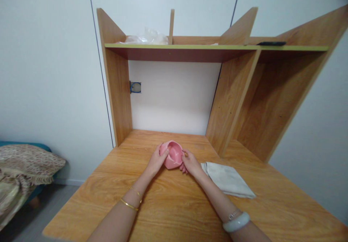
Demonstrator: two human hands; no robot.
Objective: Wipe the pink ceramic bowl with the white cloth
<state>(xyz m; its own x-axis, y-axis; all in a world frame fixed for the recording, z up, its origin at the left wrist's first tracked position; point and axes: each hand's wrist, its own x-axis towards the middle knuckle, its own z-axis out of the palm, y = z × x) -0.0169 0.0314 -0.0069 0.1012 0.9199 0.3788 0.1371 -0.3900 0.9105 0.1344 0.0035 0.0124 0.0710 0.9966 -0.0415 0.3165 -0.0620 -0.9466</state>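
A pink angular bowl [172, 162] with a round hollow is tilted toward me above the wooden desk. My left hand [158, 159] grips its left side, thumb over the rim. On the right side, my right hand [190, 162] pinches the bowl's edge between thumb and fingers, the other fingers curled below. The hollow looks empty. A folded pale grey cloth [227, 179] lies on the desk just right of my right hand.
A wooden hutch [116, 93] with upright panels stands at the back of the desk [168, 205]. Its shelf holds a clear plastic bag [150, 37] and a flat black object [272, 43]. An open wall socket box [135, 87] shows at left. A covered sofa or bed [24, 162] stands far left.
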